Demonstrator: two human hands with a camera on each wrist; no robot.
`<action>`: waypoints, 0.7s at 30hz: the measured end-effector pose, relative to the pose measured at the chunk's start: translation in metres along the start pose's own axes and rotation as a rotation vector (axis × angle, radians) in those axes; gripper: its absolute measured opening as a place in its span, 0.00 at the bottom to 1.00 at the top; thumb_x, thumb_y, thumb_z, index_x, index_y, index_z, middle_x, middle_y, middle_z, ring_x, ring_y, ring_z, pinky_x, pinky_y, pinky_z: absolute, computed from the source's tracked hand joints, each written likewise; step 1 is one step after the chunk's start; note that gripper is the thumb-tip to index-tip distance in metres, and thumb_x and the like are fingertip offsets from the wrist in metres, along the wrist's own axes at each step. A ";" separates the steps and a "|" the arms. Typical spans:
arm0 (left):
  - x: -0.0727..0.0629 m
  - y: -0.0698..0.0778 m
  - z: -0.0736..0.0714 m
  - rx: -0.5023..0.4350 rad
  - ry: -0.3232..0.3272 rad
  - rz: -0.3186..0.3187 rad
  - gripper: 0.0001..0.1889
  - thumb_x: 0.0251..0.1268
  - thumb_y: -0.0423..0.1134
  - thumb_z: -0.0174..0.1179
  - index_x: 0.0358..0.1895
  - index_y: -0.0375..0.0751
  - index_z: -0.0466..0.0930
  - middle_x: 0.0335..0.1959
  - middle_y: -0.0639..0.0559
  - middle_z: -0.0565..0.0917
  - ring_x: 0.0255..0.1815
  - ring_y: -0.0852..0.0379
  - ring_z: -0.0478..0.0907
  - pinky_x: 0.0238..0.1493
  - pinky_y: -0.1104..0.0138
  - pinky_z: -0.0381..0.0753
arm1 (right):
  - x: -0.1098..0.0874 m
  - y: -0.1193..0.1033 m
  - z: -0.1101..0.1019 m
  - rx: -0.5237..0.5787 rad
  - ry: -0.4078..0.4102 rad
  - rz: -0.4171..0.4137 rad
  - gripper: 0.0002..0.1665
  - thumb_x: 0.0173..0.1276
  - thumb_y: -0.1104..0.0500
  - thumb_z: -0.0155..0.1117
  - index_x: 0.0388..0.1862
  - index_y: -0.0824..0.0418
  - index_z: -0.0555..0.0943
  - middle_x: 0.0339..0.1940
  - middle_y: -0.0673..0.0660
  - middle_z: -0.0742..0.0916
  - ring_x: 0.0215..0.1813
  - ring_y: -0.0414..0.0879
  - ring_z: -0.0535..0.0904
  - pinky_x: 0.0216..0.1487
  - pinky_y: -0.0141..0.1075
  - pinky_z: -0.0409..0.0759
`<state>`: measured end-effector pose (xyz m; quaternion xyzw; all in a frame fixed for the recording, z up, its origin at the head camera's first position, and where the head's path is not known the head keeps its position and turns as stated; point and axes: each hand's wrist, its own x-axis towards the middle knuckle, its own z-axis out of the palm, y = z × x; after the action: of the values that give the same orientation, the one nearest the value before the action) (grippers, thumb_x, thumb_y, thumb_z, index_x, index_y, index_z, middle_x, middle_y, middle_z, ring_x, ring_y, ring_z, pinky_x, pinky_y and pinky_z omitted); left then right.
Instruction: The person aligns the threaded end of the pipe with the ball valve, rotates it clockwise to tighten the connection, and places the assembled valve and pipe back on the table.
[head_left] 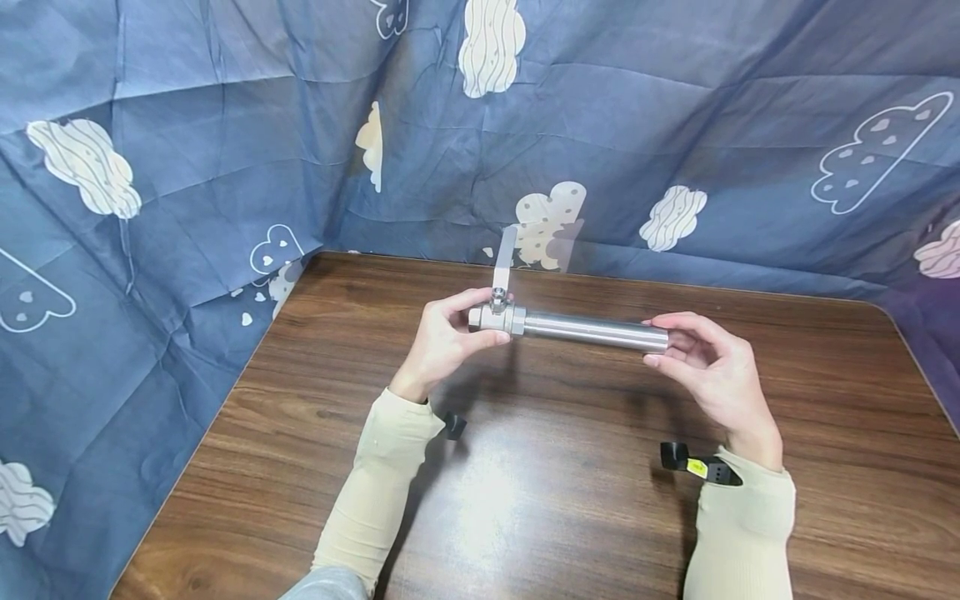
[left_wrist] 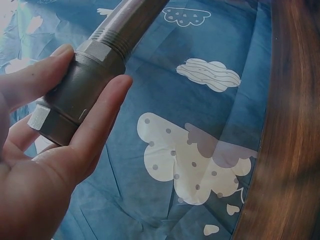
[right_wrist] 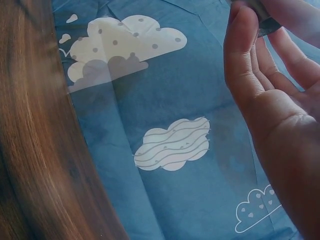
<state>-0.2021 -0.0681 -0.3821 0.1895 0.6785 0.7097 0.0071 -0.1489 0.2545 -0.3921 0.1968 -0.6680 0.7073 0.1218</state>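
A silver ball valve (head_left: 495,318) with a flat lever handle (head_left: 506,258) pointing up and back is joined to a smooth metal pipe (head_left: 596,329). My left hand (head_left: 446,342) grips the valve body between thumb and fingers. Threads (left_wrist: 111,42) show where the pipe enters the valve's hex end in the left wrist view. At the pipe's far right end, my right hand (head_left: 712,362) pinches the tube with thumb and fingertips. Both hands hold the assembly roughly level above the table. In the right wrist view, only the dark pipe end (right_wrist: 267,22) shows among the fingers.
Below the hands lies a brown wood-grain table (head_left: 562,467) with a bright glare patch. A blue cloth (head_left: 637,125) printed with clouds hangs behind and to the left, along the table's edges. Black wrist straps (head_left: 675,456) show at the cuffs.
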 end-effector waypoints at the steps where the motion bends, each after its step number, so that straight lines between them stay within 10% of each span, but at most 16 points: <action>1: 0.000 0.000 0.000 -0.001 0.000 -0.001 0.30 0.42 0.18 0.69 0.56 0.25 0.76 0.50 0.30 0.81 0.37 0.64 0.79 0.40 0.74 0.81 | 0.000 0.000 0.000 -0.011 0.004 0.011 0.28 0.47 0.87 0.63 0.51 0.83 0.73 0.47 0.54 0.87 0.42 0.41 0.85 0.43 0.27 0.83; 21: 0.000 0.000 0.000 0.008 0.000 -0.006 0.30 0.43 0.19 0.69 0.57 0.25 0.76 0.52 0.31 0.81 0.38 0.64 0.80 0.41 0.74 0.82 | -0.001 -0.002 0.000 0.031 -0.018 0.013 0.26 0.51 0.86 0.62 0.52 0.80 0.75 0.41 0.54 0.88 0.41 0.39 0.85 0.41 0.25 0.83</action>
<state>-0.2024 -0.0682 -0.3823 0.1876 0.6820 0.7068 0.0084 -0.1469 0.2546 -0.3911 0.2009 -0.6593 0.7165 0.1082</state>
